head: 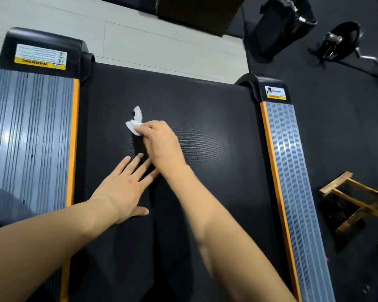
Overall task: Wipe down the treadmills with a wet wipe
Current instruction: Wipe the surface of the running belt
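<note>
- Because the wet wipe (pixel 135 123) is bunched under the fingertips of the right hand (pixel 159 141), it lies on the treadmill belt (pixel 205 127) left of the belt's centre line, toward the belt's far end.
- The right hand grasps the wipe: its fingers curl over the near part of the wad and press it down onto the belt. A loose tail of the wipe stands up past the fingertips, on the far side.
- The right forearm crosses the belt on a diagonal, from the near right to the far left, so the wipe sits ahead and to the left of the right wrist.
- The left hand (pixel 127 188) is released and holds nothing: fingers straight and spread, palm flat on the belt. It sits just nearer than the right hand, and its fingertips run under or against the right wrist; the blur there does not settle whether they touch.
- The belt's long axis runs from near to far. The unwiped width, as judged from the wipe's position, lies mostly to the right of it.
- The left side rail (pixel 31 131), grey and ribbed with an orange edge, is the nearer rail to the wipe; the right side rail (pixel 292 162) is well apart.
- The coming move calls, in all likelihood, for a stroke across the belt toward the right rail, or along the long axis toward the near end.
- The right hand is the working hand; the left serves as a brace.
</note>
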{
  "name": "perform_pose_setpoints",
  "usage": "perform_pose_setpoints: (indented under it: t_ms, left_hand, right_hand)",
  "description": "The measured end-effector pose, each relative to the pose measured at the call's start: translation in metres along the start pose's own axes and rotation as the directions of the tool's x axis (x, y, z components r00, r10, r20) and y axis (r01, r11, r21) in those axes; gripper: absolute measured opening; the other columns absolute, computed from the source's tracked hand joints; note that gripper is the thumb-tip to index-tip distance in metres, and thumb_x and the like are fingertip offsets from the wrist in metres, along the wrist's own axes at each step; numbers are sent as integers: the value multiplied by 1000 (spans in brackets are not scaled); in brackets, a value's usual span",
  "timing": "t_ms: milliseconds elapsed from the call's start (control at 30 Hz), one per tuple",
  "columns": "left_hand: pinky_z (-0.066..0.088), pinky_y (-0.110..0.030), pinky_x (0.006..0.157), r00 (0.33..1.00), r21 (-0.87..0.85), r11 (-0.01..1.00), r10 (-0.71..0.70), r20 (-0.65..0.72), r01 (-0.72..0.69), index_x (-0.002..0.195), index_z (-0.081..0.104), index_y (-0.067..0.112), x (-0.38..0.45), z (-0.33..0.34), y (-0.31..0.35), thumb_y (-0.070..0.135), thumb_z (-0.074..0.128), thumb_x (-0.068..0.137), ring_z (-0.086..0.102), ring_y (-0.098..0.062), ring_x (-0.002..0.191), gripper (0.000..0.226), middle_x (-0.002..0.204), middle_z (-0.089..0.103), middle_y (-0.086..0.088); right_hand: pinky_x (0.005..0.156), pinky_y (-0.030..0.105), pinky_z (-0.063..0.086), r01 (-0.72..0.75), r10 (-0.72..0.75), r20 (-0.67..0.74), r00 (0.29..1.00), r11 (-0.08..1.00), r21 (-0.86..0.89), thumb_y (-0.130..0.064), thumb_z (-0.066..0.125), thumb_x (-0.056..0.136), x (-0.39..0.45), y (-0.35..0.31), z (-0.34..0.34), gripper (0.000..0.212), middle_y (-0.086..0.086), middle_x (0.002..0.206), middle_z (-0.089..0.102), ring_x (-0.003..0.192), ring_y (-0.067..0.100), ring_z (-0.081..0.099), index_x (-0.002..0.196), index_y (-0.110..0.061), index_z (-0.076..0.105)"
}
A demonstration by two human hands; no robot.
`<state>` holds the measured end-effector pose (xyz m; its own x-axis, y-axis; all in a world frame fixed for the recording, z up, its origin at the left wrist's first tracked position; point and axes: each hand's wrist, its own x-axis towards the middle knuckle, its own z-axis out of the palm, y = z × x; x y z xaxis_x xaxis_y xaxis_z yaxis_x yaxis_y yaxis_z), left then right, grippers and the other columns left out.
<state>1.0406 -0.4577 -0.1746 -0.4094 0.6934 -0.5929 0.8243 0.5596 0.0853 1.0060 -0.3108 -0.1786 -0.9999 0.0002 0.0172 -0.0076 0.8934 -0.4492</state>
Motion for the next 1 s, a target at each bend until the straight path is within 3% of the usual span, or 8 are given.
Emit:
perform_pose_setpoints:
  t_ms: [67, 133, 233, 467, 700, 800, 867, 1000]
  left_hand:
    - [-12, -48, 125, 1000, -14, 1000, -1, -16, 1, 149, -39, 24, 0, 0, 0, 76, 39, 93, -31, -33, 150, 109, 159, -41, -10]
    - [-12, -48, 125, 1000, -40, 999, 3, -21, -4, 150, -39, 23, -2, 1, -1, 76, 40, 93, -33, -32, 149, 111, 156, -45, -8]
    - [-12, -49, 125, 1000, -57, 998, 2, -19, -3, 150, -38, 24, -2, 0, -1, 74, 42, 94, -33, -32, 149, 110, 156, -46, -7]
    - [-11, -51, 125, 1000, -67, 997, 29, 2, -29, 152, -36, 23, -3, -1, -4, 72, 42, 95, -35, -33, 148, 108, 156, -45, -8]
    - [-7, -48, 127, 989, 95, 984, 151, -7, -149, 161, -11, 21, -46, 10, -41, 62, 39, 99, -10, -32, 156, 90, 170, -10, -11]
    - [-6, -48, 125, 988, 124, 981, 144, 58, -150, 162, 5, 14, -63, 14, -42, 62, 43, 98, 2, -33, 156, 89, 169, 9, -13]
    - [-7, -48, 126, 991, 113, 985, 131, 18, -132, 161, -10, 16, -65, 17, -39, 64, 45, 97, -7, -33, 156, 97, 170, -7, -13]
    - [-7, -48, 126, 992, 66, 991, 122, -25, -120, 156, -28, 20, -63, 24, -39, 64, 45, 98, -25, -32, 153, 103, 163, -34, -10]
  right_hand:
    - [73, 23, 42, 16, -23, -80, 997, 996, -88, -17, 46, 84, -2, 47, -20, 35, 3, 94, 73, 85, 18, 63, 99, -17, 78]
    - [66, 14, 34, -272, 226, -213, 951, 936, -223, -15, 51, 88, -10, 108, -57, 29, 10, 90, 73, 79, 17, 63, 98, -14, 78]
    - [69, 33, 39, -595, 509, -336, 792, 766, -242, -2, 48, 91, -26, 176, -96, 35, 18, 94, 68, 87, 34, 58, 109, -15, 75]
    - [81, 35, 41, -804, 722, -410, 558, 593, -49, 5, 42, 94, 5, 134, -67, 43, 18, 108, 63, 104, 37, 56, 120, -14, 71]
    - [76, 39, 49, -272, 270, -51, 962, 961, -46, -2, 54, 88, 30, -69, 22, 27, 16, 94, 67, 88, 35, 61, 99, -11, 76]
    - [72, 39, 44, -60, 66, 90, 994, 996, -71, -4, 54, 93, 31, -113, 47, 23, 11, 89, 63, 83, 29, 53, 101, -13, 75]
    - [63, 36, 40, 31, -24, 54, 998, 990, -137, -5, 57, 88, 30, -86, 41, 21, 10, 81, 62, 75, 30, 55, 92, -13, 76]
    - [58, 38, 34, -384, 343, -182, 922, 874, -297, 0, 51, 78, 26, 35, -16, 31, 20, 82, 65, 75, 40, 63, 94, -4, 77]
